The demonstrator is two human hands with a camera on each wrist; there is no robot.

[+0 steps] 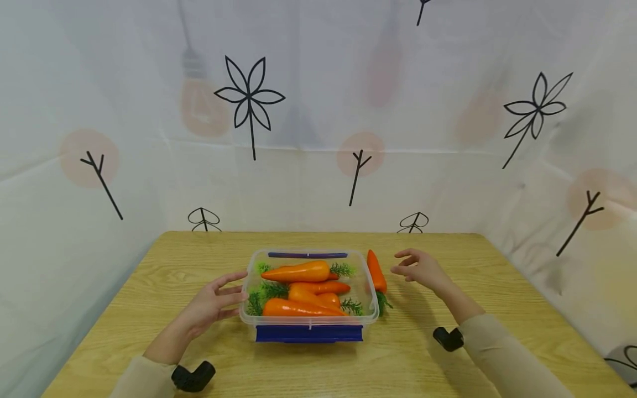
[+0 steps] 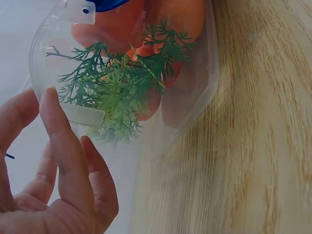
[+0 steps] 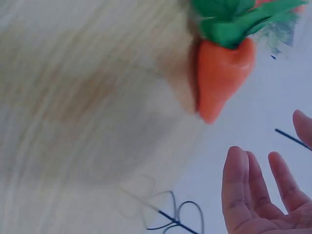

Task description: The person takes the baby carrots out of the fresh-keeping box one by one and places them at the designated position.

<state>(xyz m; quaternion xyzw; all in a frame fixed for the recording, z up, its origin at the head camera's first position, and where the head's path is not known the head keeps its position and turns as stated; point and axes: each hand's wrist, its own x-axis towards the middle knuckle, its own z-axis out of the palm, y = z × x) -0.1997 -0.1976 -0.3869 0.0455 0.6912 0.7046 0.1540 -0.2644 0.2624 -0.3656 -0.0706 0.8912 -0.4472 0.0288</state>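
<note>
A clear plastic box (image 1: 309, 320) with blue latches (image 1: 308, 333) stands on the table, holding several orange toy carrots (image 1: 298, 272) with green tops. At the box's left side is my left hand (image 1: 214, 304), its fingertips against the rim and wall and its fingers loosely bent. Just right of the box lies one loose carrot (image 1: 376, 271), tip pointing away, leaves (image 3: 229, 22) toward the front. My right hand (image 1: 420, 269) hovers to the right of that carrot, apart from it and holding nothing. In the right wrist view, its fingers (image 3: 236, 190) are spread loosely.
The wooden table (image 1: 199, 251) reaches back to a white cloth (image 1: 298, 188) printed with flowers and twigs. Black wrist cameras (image 1: 194, 377) sit at both sleeves.
</note>
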